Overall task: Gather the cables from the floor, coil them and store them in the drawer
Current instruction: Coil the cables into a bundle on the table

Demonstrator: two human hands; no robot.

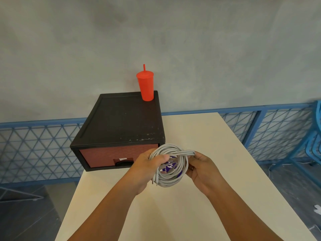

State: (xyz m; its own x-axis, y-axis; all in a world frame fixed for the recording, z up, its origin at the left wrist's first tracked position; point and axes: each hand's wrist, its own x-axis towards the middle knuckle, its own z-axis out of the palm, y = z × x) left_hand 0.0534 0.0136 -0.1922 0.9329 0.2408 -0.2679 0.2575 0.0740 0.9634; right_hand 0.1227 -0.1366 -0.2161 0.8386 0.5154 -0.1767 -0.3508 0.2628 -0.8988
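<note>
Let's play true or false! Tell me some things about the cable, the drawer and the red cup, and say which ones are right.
1. The left hand and right hand both hold the coiled cable. True.
2. The drawer is open. False: it is shut.
3. The cup stands on top of the black box. True.
4. The cable lies on the floor. False: it is held up over the table.
5. The cup has no straw. False: a red straw sticks up from its lid.
</note>
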